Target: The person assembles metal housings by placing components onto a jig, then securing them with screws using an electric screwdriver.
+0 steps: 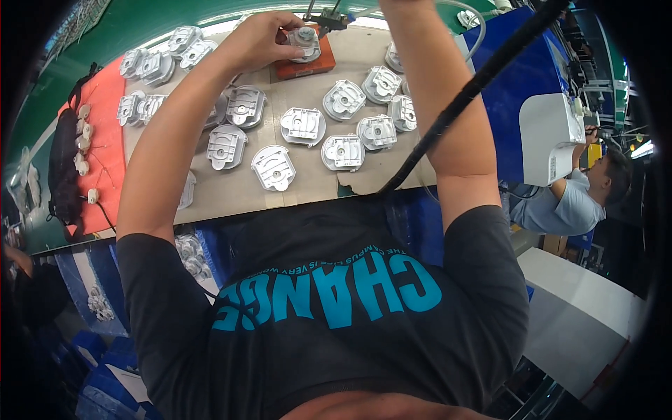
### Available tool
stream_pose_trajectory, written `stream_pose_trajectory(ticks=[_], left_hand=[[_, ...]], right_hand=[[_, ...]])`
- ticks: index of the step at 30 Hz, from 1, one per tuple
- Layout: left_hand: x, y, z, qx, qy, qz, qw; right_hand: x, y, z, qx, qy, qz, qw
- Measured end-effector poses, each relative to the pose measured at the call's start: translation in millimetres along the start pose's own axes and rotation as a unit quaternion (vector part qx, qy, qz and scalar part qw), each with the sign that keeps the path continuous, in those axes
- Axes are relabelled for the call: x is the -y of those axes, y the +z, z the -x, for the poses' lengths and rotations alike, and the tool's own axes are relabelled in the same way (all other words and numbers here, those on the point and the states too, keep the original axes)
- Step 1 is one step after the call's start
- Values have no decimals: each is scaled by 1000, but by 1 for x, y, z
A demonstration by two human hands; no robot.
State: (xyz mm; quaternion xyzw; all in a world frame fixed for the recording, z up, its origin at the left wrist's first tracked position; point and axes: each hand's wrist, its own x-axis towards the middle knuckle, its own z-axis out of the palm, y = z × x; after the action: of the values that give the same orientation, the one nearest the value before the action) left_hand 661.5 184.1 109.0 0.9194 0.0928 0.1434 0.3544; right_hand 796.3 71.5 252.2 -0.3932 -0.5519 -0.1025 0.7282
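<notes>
My left hand (pixel 264 42) is closed round the side of a white plastic housing (pixel 305 47), thumb and fingers on its edges. A round, translucent piece stands on top of the housing, which rests on an orange block (pixel 308 66). Just beyond it, a dark metal tool head (pixel 329 22) with thin rods hangs near my fingers. My right forearm (pixel 437 77) reaches up to the top edge, where my right hand (pixel 409 4) is mostly cut off and its fingers are hidden. Several similar white housings (pixel 302 126) lie on the brown board between my arms.
More housings (pixel 155 68) lie left of my left arm. A red mat (pixel 105 140) holds small cream parts on wires and a black pouch (pixel 66 164). A thick black cable (pixel 476 84) crosses my right arm. At the right are a blue-and-white machine (pixel 549 136) and another person (pixel 567 199).
</notes>
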Motion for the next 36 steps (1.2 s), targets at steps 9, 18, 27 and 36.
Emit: stream_pose_trajectory(ticks=[9, 18, 27, 36], left_hand=[[10, -1, 2, 37, -15, 26, 999], [2, -2, 2, 26, -80, -6, 996], [-12, -12, -3, 32, -69, -36, 996], [6, 2, -1, 6, -82, 8, 997]], right_hand=[[2, 31, 15, 12, 81, -53, 995], [-22, 34, 28, 11, 85, -21, 996], [-31, 29, 36, 23, 59, -20, 998], [-27, 28, 30, 48, 76, -30, 996]])
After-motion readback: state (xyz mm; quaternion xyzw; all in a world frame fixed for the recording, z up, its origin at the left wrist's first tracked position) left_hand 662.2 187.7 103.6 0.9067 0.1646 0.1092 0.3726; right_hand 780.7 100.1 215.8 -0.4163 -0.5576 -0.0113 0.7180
